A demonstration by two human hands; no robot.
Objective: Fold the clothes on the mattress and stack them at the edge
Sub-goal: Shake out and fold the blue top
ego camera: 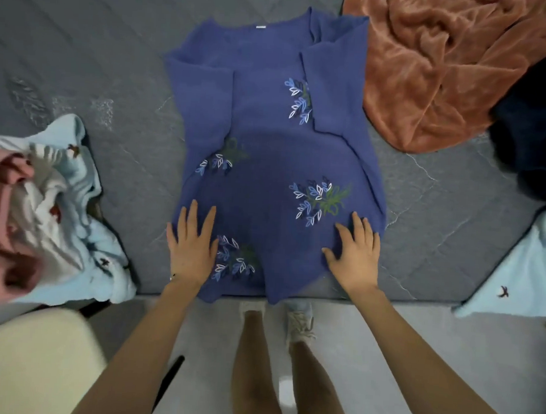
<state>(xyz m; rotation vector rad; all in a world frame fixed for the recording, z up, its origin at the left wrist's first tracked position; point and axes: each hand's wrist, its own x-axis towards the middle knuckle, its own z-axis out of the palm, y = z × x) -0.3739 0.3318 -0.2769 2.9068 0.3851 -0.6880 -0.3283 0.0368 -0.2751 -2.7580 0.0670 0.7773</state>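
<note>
Blue dress (268,149) lies spread on the grey mattress (84,45), sleeves folded in, hem seemingly just over the near edge. My left hand (191,250) and right hand (356,258) press flat on it, grip apart and fingers straight, to smooth it for folding.

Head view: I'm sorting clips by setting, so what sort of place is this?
Probably a home bedroom: a grey quilted mattress bears a spread blue leaf-embroidered dress, a rumpled rust-brown plush garment and crumpled pale blue clothes.
</note>
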